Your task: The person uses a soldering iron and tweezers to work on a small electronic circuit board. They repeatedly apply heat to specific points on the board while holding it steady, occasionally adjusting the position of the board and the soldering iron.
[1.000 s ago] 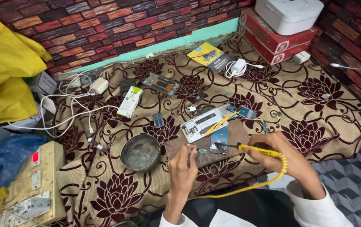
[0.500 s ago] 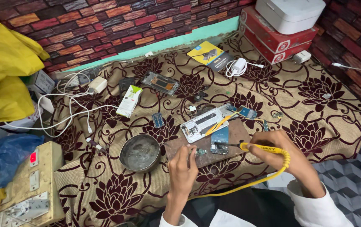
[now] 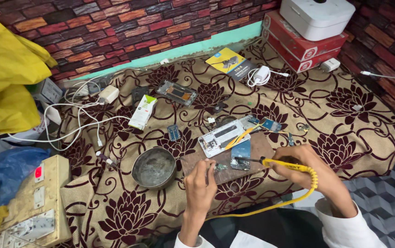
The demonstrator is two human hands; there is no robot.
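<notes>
A floral brown cloth (image 3: 344, 115) covers the worktop, with a brown mat (image 3: 262, 149) near its front edge. On the mat lies an opened white phone body (image 3: 220, 137) and a small blue circuit board (image 3: 240, 154), flat and rectangular. The right hand (image 3: 312, 172) has its fingers clamped on a yellow-handled soldering iron (image 3: 280, 163), whose dark tip rests on the board. The left hand (image 3: 200, 183) pinches something small at the mat's edge; what it is cannot be told. Just left sits a round metal bowl (image 3: 154, 167). Farther back lie white cables (image 3: 75, 119) and a red box (image 3: 305, 43).
</notes>
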